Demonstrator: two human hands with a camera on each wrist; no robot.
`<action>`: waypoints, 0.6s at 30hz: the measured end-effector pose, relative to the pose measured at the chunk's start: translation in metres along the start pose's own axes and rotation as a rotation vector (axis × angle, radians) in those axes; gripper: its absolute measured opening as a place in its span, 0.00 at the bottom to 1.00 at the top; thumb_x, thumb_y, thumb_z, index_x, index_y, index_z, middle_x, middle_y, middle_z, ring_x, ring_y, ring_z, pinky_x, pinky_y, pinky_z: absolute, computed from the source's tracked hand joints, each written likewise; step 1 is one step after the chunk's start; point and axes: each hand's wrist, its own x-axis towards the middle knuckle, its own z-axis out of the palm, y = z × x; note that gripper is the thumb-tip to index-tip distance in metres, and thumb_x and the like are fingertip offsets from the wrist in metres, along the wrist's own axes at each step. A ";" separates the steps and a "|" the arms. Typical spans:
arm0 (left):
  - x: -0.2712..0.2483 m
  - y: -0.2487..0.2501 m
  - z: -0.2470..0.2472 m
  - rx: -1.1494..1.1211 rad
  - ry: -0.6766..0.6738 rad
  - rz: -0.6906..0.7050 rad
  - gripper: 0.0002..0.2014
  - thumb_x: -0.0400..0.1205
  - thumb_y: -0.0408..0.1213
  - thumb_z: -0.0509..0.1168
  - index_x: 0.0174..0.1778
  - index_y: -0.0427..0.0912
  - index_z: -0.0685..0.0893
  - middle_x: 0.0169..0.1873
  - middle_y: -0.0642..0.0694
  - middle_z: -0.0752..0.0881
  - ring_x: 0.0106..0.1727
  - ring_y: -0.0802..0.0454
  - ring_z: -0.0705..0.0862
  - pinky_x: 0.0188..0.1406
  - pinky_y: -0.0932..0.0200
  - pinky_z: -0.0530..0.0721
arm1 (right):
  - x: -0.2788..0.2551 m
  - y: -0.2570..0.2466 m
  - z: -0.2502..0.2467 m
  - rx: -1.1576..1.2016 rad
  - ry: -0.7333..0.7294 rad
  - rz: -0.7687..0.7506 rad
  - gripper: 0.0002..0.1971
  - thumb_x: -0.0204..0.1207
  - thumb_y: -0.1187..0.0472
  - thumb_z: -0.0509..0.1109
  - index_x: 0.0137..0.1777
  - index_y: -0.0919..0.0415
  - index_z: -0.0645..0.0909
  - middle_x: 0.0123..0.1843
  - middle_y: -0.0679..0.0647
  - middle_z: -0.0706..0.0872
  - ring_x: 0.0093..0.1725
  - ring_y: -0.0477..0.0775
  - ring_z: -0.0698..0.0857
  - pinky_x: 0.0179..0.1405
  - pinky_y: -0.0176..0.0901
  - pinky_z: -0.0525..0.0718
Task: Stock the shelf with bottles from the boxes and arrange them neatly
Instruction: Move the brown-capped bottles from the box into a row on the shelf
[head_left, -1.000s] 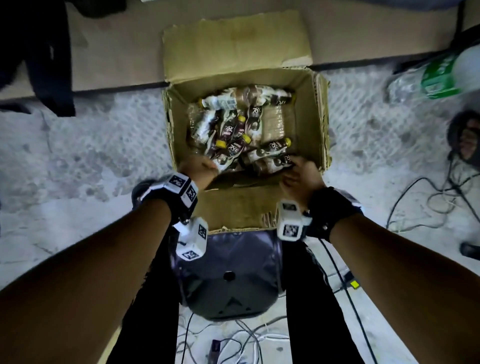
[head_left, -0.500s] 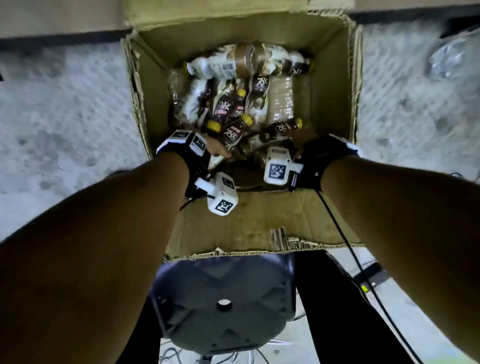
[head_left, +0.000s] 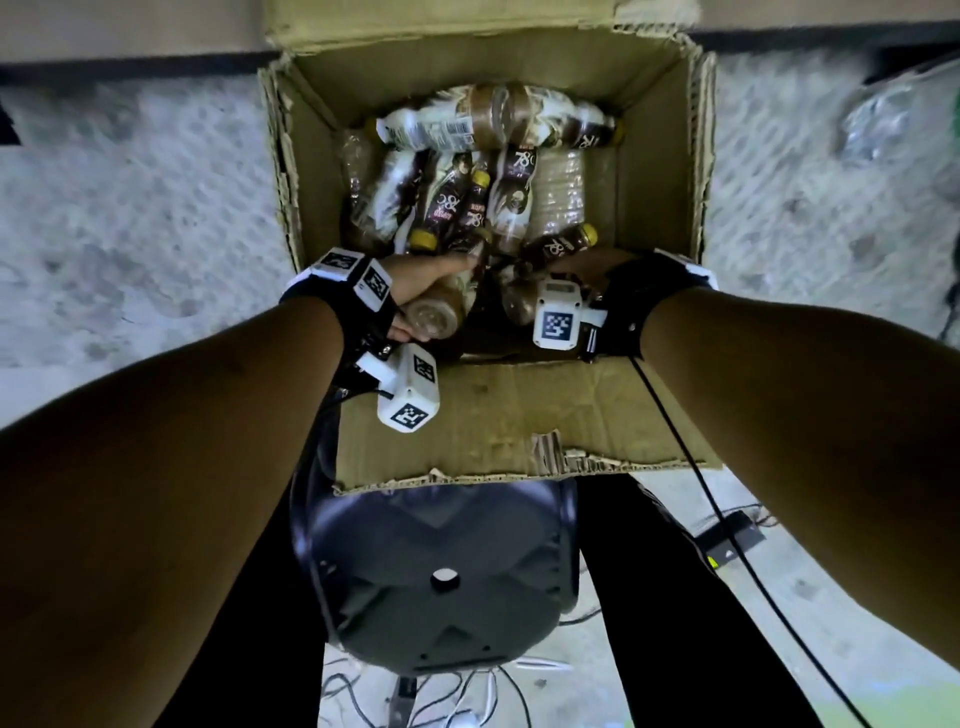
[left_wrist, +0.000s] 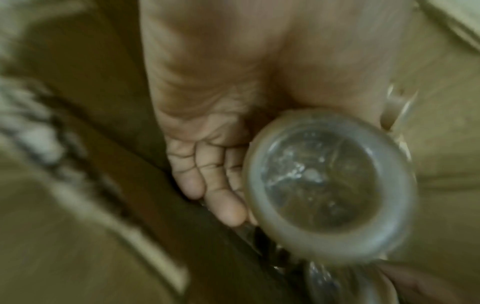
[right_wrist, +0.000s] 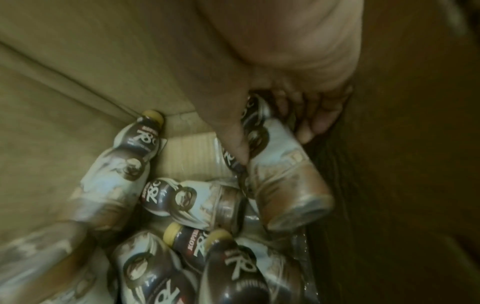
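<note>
My left hand is wrapped round one bottle at the near-left corner of the cardboard box, about 7 o'clock in the box; its clear base faces back at me, filling the left wrist view, so its long axis runs from 6 toward 12 o'clock, cap end away from me and tilted down into the pile. Judgement: lift straight back along that axis so the cap clears the neighbouring loose bottles, which lie criss-crossed, mostly caps toward 6 o'clock. My right hand at about 5 o'clock grips a second bottle by the upper body, thumb over the label; it lies against the near box wall, base toward me, cap hidden under my palm. Judgement: seat both grips lower on the bodies before lifting, since the labels look slick. The shelf is out of view.
</note>
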 end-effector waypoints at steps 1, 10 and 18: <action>-0.008 0.000 0.000 -0.027 -0.010 -0.026 0.31 0.68 0.69 0.69 0.52 0.46 0.78 0.37 0.43 0.87 0.38 0.45 0.86 0.41 0.55 0.82 | -0.007 0.001 -0.001 -0.009 -0.001 0.012 0.09 0.78 0.56 0.72 0.44 0.49 0.73 0.47 0.47 0.77 0.43 0.45 0.78 0.37 0.39 0.79; -0.092 -0.017 -0.011 -0.194 -0.052 -0.031 0.30 0.67 0.62 0.71 0.58 0.44 0.82 0.43 0.42 0.86 0.40 0.46 0.85 0.55 0.53 0.84 | -0.126 0.002 0.017 0.164 0.014 0.046 0.09 0.72 0.53 0.70 0.37 0.58 0.82 0.36 0.58 0.84 0.39 0.59 0.82 0.42 0.47 0.80; -0.194 -0.045 -0.035 -0.316 -0.053 0.079 0.05 0.78 0.38 0.64 0.38 0.41 0.80 0.28 0.42 0.82 0.26 0.48 0.80 0.20 0.61 0.83 | -0.236 0.046 0.048 0.536 -0.138 0.114 0.09 0.80 0.61 0.60 0.39 0.63 0.71 0.23 0.57 0.77 0.17 0.53 0.79 0.17 0.35 0.79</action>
